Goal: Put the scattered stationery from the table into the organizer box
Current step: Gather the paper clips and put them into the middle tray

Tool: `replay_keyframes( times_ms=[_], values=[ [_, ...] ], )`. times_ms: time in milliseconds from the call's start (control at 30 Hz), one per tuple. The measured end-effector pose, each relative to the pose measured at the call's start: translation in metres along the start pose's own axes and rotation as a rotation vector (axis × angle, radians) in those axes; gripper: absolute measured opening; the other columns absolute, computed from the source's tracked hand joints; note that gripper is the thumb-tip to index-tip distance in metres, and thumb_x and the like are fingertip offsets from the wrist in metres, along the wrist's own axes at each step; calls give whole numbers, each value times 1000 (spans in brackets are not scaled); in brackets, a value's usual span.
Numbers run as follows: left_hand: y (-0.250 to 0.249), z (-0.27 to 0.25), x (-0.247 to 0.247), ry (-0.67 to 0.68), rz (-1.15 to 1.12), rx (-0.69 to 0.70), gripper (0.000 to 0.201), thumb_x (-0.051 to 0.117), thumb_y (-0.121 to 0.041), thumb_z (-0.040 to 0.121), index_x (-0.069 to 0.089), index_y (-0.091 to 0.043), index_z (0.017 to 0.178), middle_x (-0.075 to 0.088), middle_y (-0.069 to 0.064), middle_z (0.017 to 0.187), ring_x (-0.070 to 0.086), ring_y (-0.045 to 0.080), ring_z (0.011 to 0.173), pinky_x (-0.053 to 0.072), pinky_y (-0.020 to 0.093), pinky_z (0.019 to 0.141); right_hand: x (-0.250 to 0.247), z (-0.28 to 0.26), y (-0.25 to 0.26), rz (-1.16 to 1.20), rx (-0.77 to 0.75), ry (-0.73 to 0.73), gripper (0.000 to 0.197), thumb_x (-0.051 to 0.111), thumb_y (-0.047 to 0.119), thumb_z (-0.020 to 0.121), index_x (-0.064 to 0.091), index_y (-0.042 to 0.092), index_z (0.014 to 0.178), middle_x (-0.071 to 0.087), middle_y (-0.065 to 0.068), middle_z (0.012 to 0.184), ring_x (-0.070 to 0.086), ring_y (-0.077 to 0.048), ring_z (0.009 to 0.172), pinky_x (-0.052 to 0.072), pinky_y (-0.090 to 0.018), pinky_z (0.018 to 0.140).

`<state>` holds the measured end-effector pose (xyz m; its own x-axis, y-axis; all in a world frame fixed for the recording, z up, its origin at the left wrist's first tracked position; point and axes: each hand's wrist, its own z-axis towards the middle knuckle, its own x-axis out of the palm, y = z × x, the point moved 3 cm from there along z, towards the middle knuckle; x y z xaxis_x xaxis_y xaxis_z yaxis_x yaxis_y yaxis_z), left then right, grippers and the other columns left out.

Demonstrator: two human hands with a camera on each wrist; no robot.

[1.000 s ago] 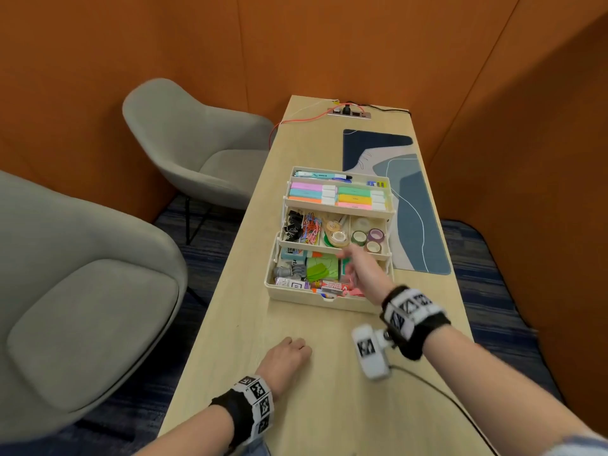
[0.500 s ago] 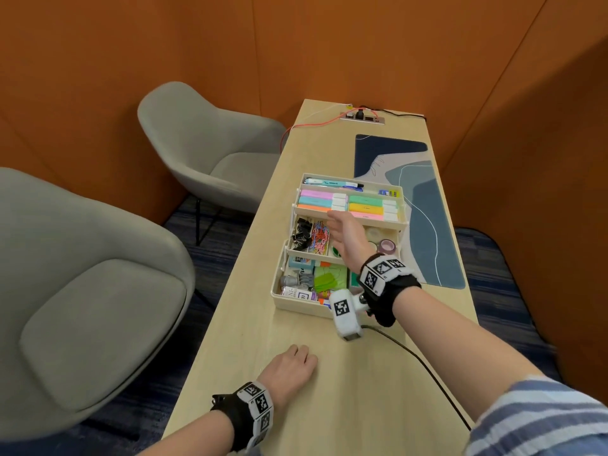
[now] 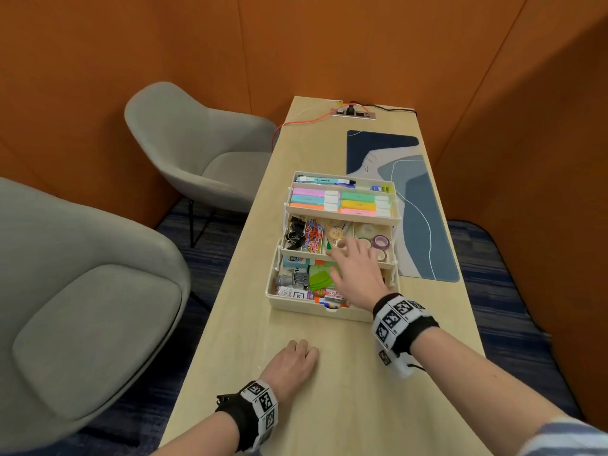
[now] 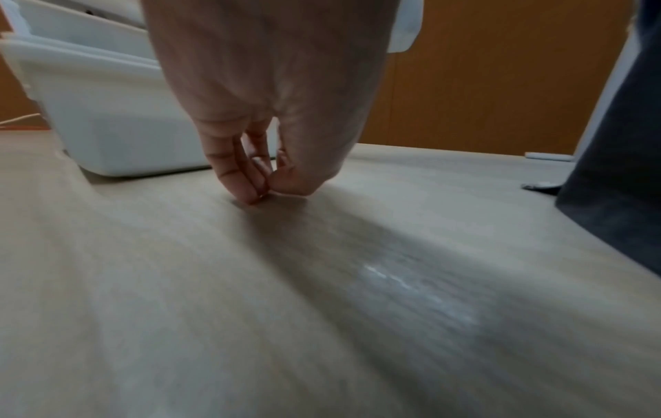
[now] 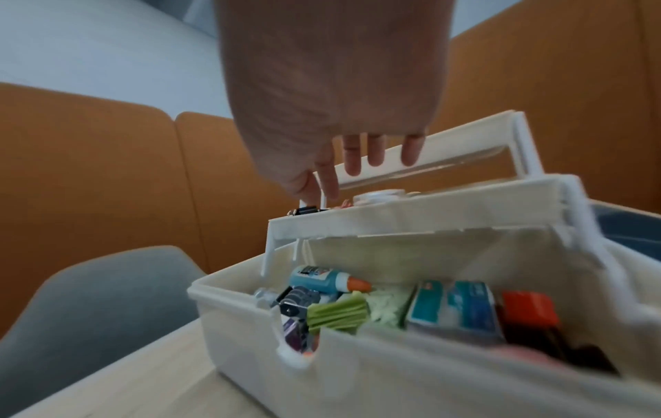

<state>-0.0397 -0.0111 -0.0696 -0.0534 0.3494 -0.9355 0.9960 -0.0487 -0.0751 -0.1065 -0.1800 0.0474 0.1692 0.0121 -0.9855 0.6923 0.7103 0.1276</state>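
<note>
Overhead, right hand (image 3: 357, 274) with fingers spread, holding nothing, above organizer box (image 3: 316, 311); left hand (image 3: 289, 363) loosely curled, idle on table (image 3: 345, 406).

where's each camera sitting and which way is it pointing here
Head: worn on the head, looking forward and down the table at the organizer box; both forearms, left hand and right hand show.
Left wrist: low over the tabletop, facing along the left hand, whose fingertips touch the wood.
Right wrist: above the box's near wall, facing along the right hand's spread fingers toward the tiers.
Shared: all three show the organizer box.
</note>
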Motion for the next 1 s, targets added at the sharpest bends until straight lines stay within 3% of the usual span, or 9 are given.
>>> replay_keyframes(
  times_ms=[100, 133, 200, 333, 467, 633, 733, 900, 1000],
  values=[
    [-5, -10, -20, 23, -45, -13, 44, 65, 7, 66, 45, -6, 103, 51, 13, 99, 54, 28, 82, 46, 33, 63, 5, 22, 10, -147, 13, 80, 38, 41, 40, 89, 61, 16, 111, 33, -9, 144, 24, -28, 135, 23, -53, 103],
    [-6, -11, -18, 37, -48, -18, 46, 53, 13, 73, 42, -5, 114, 45, 16, 112, 49, 30, 95, 45, 38, 72, 8, 26, 12, -168, 18, 109, 39, 42, 41, 89, 61, 15, 111, 29, -9, 147, 19, -29, 139, 18, -56, 106],
    [-6, -10, -19, 48, -57, -19, 51, 44, 17, 75, 37, -4, 121, 39, 18, 121, 44, 31, 103, 42, 41, 79, 15, 29, 15, -200, 20, 123, 40, 43, 40, 90, 61, 14, 114, 23, -10, 152, 12, -29, 143, 10, -58, 110],
    [-2, -10, -13, 29, -91, -47, 50, 40, 16, 76, 36, -6, 121, 37, 17, 123, 43, 31, 103, 41, 40, 75, 19, 31, 13, -147, 83, 105, 30, 49, 29, 90, 62, 15, 114, 24, -10, 152, 10, -29, 144, 7, -59, 112],
    [6, -14, -12, -18, -142, -107, 42, 36, 11, 82, 36, -9, 119, 37, 12, 121, 43, 29, 102, 39, 35, 71, 19, 40, 7, -113, 116, 180, 35, 53, 20, 87, 56, 15, 122, 25, -12, 147, 6, -31, 143, 6, -61, 112],
    [23, -27, -14, -100, -285, -215, 42, 39, 4, 84, 38, -15, 121, 38, 4, 116, 43, 23, 103, 43, 31, 75, 11, 53, -1, 3, 114, 222, 15, 55, 19, 85, 62, 16, 98, 35, -10, 135, 19, -28, 135, 7, -59, 112],
    [32, -30, -25, -204, -376, -201, 49, 39, 5, 82, 39, -17, 126, 45, 2, 118, 44, 20, 107, 44, 30, 83, 2, 48, -6, 182, 114, 108, 7, 55, 20, 87, 62, 20, 86, 43, -4, 124, 30, -23, 126, 10, -53, 112],
    [45, -9, -85, -452, -509, -178, 32, 47, -3, 88, 44, -15, 118, 52, -1, 115, 47, 11, 102, 40, 21, 89, -5, 3, -7, 358, 166, -123, 5, 53, 25, 91, 56, 23, 88, 49, 7, 99, 42, -12, 99, 27, -34, 93],
    [56, 26, -133, -565, -676, -242, 21, 47, -5, 91, 49, -15, 110, 53, -4, 107, 51, 9, 98, 44, 22, 90, 7, -45, -2, 628, 185, -21, 9, 57, 20, 91, 55, 24, 84, 56, 8, 86, 52, -7, 79, 43, -22, 76]
  ],
)
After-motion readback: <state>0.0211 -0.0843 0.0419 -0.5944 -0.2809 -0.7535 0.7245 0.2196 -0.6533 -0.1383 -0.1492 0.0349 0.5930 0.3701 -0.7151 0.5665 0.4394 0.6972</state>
